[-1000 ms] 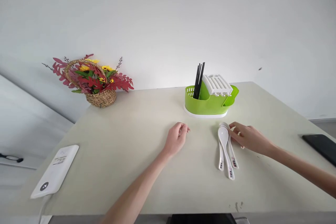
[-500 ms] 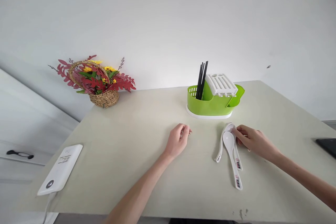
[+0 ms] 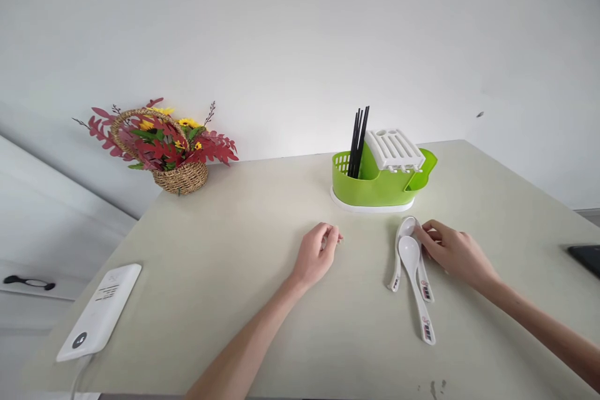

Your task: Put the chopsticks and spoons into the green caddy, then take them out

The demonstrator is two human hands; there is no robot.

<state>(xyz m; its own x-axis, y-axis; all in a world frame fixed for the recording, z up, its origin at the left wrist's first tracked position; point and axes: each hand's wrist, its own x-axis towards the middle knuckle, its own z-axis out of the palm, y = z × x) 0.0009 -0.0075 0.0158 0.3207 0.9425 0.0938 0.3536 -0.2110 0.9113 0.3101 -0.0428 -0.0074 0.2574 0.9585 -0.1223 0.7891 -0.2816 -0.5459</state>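
Three white spoons lie overlapping on the table, with small printed marks on their handles. The front spoon [image 3: 414, 272] rests on top, its handle toward me. Partly beneath it are the left spoon [image 3: 398, 262] and the right spoon [image 3: 424, 278]; their bowls overlap at the back. My right hand [image 3: 452, 250] has its fingers pinched at the right edge of these rear bowls; which of the two it grips is hard to see. My left hand [image 3: 319, 251] rests on the table to the left of the spoons, fingers curled closed, nothing visible in them.
Behind the spoons stands a green utensil holder [image 3: 370, 192] with a white slotted top and black chopsticks [image 3: 359, 144] upright in its left basket. A flower basket [image 3: 182, 178] is at back left, a white power bank [image 3: 100, 312] with cable front left, a black object [image 3: 585, 257] far right.
The left spoon's handle has swung slightly inward, toward the others. My right hand stays at the bowls and my left hand has barely moved. The view has shifted slightly.
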